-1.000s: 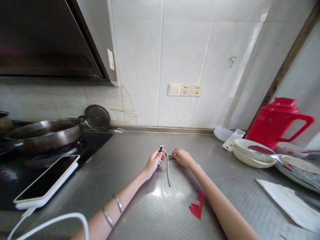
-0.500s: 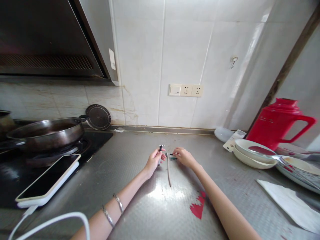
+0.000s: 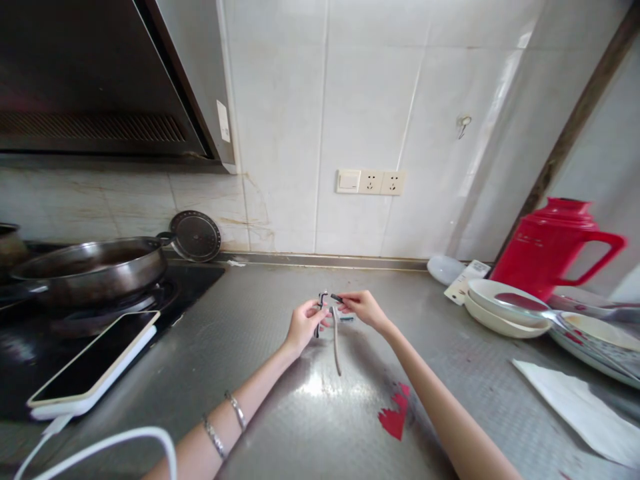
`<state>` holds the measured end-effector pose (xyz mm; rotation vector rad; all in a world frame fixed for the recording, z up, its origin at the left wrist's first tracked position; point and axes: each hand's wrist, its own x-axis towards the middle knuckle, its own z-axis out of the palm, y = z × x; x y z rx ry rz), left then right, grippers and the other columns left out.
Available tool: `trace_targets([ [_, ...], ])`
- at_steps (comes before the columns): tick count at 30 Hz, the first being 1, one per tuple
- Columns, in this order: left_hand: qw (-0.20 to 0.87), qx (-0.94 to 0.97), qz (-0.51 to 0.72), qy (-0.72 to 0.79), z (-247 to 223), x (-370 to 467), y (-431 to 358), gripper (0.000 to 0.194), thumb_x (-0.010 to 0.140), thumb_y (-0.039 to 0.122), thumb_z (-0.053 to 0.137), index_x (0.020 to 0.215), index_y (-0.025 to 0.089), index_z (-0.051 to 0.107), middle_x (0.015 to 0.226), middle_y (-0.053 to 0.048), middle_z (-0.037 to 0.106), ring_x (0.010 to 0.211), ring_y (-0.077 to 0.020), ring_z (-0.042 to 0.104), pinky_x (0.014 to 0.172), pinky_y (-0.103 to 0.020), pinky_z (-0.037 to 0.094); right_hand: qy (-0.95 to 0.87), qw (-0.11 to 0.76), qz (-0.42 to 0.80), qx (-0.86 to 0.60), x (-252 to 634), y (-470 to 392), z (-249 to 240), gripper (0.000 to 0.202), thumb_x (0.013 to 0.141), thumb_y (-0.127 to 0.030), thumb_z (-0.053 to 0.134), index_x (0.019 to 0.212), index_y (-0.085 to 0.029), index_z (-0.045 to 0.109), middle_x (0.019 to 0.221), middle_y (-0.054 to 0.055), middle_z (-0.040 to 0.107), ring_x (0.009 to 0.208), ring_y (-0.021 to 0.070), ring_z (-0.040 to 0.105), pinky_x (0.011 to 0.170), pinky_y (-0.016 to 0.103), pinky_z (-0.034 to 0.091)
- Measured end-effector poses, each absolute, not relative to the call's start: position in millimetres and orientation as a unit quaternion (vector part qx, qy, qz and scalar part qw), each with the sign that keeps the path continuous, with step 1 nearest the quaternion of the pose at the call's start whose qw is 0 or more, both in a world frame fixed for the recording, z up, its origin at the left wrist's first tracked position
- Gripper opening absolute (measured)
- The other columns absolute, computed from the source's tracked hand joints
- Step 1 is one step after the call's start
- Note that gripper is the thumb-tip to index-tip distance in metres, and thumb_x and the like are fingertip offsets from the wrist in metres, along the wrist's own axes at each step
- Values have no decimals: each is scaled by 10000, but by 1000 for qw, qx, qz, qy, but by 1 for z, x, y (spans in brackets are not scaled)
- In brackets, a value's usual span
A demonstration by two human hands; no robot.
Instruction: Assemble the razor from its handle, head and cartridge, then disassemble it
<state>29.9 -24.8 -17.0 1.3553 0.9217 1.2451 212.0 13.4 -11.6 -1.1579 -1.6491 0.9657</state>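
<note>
Two bare hands meet over a dull grey, textured metal counter [image 3: 260, 380], each holding a small object. The person's left hand [image 3: 302, 326], a pair of silver bracelets [image 3: 235, 410] on its forearm, pinches a slim black-and-silver upright stick with a short crosspiece on top [image 3: 322, 300] between thumb and curled fingers. Facing it, the right hand [image 3: 365, 309] pinches a short, dark, narrow bar [image 3: 337, 298] between thumb and fingertips, the bar's free end just beside the stick's top with a slight gap between them. Both objects are held above the counter.

Below the right hand, a second small bar, dark greenish in colour [image 3: 347, 319], lies on the metal. A thin, gently curved beige tube with a dark upper end [image 3: 337, 350] runs between the hands; whether it touches the left fingers cannot be told. Nearer the camera, a torn scrap of bright red material [image 3: 395, 417] lies beside the right forearm.

To the left, a wide steel pan [image 3: 95, 277] sits on a black glass hob [image 3: 203, 275], near a black-screened phone with a pale rim [image 3: 95, 360]. At right stand a red plastic flask with a looped handle [image 3: 545, 250] and stacked white bowls [image 3: 505, 322], near a flat white sheet [image 3: 575, 410].
</note>
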Motion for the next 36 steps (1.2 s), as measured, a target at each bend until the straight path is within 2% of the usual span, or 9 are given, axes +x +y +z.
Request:
trace_targets([
  [5,402,637,521,401,-20,31,-29,206,698,327,612,804,164,544,658,14,625,529,-120,588,492,-201,410,-664,460,383,-447,206,9,-4,305,723,-211,518,954,-115,691,705,61,706,666,182,658,637,305,544],
  [9,310,695,488,427,-24,30,-32,163,739,327,571,803,189,512,528,63,554,477,-109,556,497,-195,371,-677,479,341,-443,198,0,9,300,746,-238,510,962,-129,687,716,61,708,654,181,654,643,308,536],
  [13,255,728,468,432,-27,30,-33,160,759,345,553,814,203,504,511,73,538,471,-105,548,500,-193,345,-710,469,300,-432,193,-10,22,270,762,-235,503,924,-134,693,719,64,707,669,181,649,656,288,512],
  [23,272,713,483,429,-25,31,-34,189,751,371,563,803,204,491,537,62,569,461,-110,559,493,-192,357,-740,456,250,-427,190,-23,34,273,784,-216,480,937,-146,696,811,77,710,750,188,650,694,268,481],
  [36,279,716,479,425,-27,32,-34,191,755,372,561,812,210,478,538,60,565,476,-119,574,492,-194,367,-749,449,233,-428,189,-26,37,272,786,-209,472,925,-159,700,772,62,708,729,178,643,668,254,474],
])
